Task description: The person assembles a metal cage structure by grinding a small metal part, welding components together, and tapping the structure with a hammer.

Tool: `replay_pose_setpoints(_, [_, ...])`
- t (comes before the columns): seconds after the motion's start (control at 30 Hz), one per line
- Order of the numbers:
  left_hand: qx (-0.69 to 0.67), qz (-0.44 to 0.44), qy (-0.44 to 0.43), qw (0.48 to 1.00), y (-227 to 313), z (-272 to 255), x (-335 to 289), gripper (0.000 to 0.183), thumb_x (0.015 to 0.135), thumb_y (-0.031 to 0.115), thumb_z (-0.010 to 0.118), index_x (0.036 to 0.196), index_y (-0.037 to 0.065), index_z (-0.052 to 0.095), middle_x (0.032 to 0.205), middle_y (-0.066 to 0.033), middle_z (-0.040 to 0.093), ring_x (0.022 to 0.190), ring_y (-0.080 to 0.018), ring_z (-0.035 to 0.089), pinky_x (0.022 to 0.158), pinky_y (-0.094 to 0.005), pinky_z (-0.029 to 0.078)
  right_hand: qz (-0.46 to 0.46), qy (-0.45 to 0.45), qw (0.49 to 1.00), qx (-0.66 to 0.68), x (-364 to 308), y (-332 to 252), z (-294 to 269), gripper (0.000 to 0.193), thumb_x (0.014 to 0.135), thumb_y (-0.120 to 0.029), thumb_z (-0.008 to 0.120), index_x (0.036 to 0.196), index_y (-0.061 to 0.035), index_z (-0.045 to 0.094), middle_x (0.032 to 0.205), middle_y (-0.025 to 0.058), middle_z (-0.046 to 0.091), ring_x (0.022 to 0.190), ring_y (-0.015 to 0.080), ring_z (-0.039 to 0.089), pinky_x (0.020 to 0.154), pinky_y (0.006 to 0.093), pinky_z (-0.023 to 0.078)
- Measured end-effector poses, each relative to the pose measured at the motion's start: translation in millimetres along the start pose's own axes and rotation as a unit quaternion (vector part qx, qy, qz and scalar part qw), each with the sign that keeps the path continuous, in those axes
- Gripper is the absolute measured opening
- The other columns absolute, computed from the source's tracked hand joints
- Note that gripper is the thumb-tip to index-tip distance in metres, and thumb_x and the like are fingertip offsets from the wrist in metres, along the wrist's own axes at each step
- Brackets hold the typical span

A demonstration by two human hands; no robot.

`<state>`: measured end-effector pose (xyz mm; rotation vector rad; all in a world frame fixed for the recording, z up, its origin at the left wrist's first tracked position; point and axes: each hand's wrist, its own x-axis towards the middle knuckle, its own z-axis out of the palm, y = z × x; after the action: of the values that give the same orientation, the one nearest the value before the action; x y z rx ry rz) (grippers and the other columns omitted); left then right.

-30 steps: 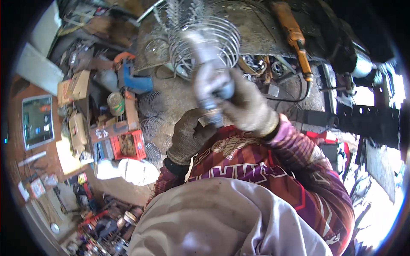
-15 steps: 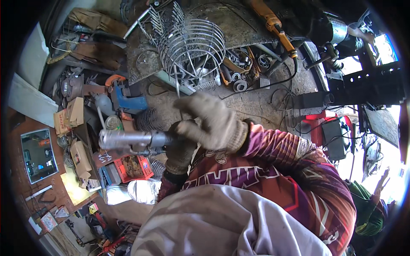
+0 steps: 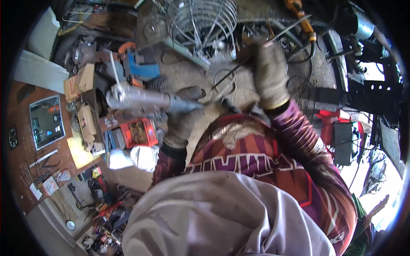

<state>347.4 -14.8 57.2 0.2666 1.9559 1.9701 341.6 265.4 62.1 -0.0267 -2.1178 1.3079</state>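
Observation:
My left hand (image 3: 181, 126), in a brown work glove, wraps around the bluish-grey handle of a long silver-grey metal tool (image 3: 145, 99). The tool points left, and a thin pale rod (image 3: 112, 66) sticks up from its head. Its exact kind is unclear through the blur. Farther right, my gloved right hand (image 3: 272, 79) is closed on a long thin metal rod (image 3: 292, 26). That rod slants from lower left to upper right, with a dark lower part; motion blur hides how the fingers sit on it. The two hands are well apart.
Ahead stands a round cage of metal rings (image 3: 203, 25) on a dark worktable. An orange power tool (image 3: 305, 23) with a cable lies right of it. To the left are a blue clamp-like tool (image 3: 141, 70), a red crate (image 3: 139, 132) and cardboard boxes (image 3: 87, 123).
My right hand has moved away from the left hand, forward and right, with the thin rod now showing in it. The left hand still holds the tool. The whole view has shifted slightly.

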Motion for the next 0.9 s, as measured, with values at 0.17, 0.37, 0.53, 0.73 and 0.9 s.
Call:
replay_pose_setpoints(0.17, [-0.202,0.008,0.039,0.979,-10.0,11.8,10.1,0.051,0.085,-0.003,0.073,0.132,0.005,0.056,0.119,-0.0064,0.063,0.101,-0.0219,0.064,0.097,-0.0450,0.052,0.274,0.158,0.915,0.250,-16.5,45.1,-67.4,0.044,0.109,-0.041,0.043,0.128,-0.0072,0.065,0.071,-0.0006,0.057,0.059,0.0072,0.051,0.055,0.0222,0.042])
replay_pose_setpoints(0.37, [-0.313,0.074,-0.064,0.945,15.1,30.9,43.8,0.039,0.089,0.017,0.074,0.125,0.011,0.060,0.103,-0.0011,0.060,0.100,-0.0227,0.056,0.098,-0.0510,0.045,0.373,0.042,0.900,0.221,-92.5,72.0,-109.2,0.040,0.108,-0.035,0.048,0.126,-0.0047,0.067,0.068,-0.0059,0.049,0.057,0.0049,0.045,0.052,0.0221,0.037])
replay_pose_setpoints(0.53, [-0.320,0.035,-0.053,0.945,45.5,67.8,40.4,0.029,0.088,0.017,0.072,0.116,0.017,0.062,0.093,0.0020,0.055,0.093,-0.0211,0.051,0.098,-0.0531,0.041,0.464,0.042,0.863,0.197,-119.2,69.1,-97.4,0.031,0.098,-0.024,0.068,0.123,-0.0054,0.068,0.075,-0.0048,0.059,0.060,0.0041,0.051,0.053,0.0204,0.040])
replay_pose_setpoints(0.73, [-0.421,0.064,-0.231,0.875,110.2,87.7,40.8,0.021,0.085,0.018,0.076,0.091,0.022,0.056,0.085,0.0098,0.048,0.083,-0.0091,0.044,0.083,-0.0328,0.036,0.329,0.096,0.930,0.132,-138.4,111.1,-62.8,0.039,0.093,-0.017,0.075,0.128,-0.0025,0.064,0.088,-0.0022,0.065,0.077,0.0051,0.056,0.070,0.0221,0.048])
replay_pose_setpoints(0.9, [-0.431,0.079,-0.256,0.862,135.9,78.6,49.7,0.020,0.079,0.011,0.077,0.083,0.020,0.059,0.083,0.0083,0.059,0.086,-0.0095,0.050,0.082,-0.0302,0.042,0.284,0.079,0.954,0.063,-122.7,127.4,-41.0,0.035,0.091,-0.023,0.079,0.118,-0.0026,0.070,0.091,0.0031,0.072,0.082,0.0062,0.061,0.075,0.0236,0.051])
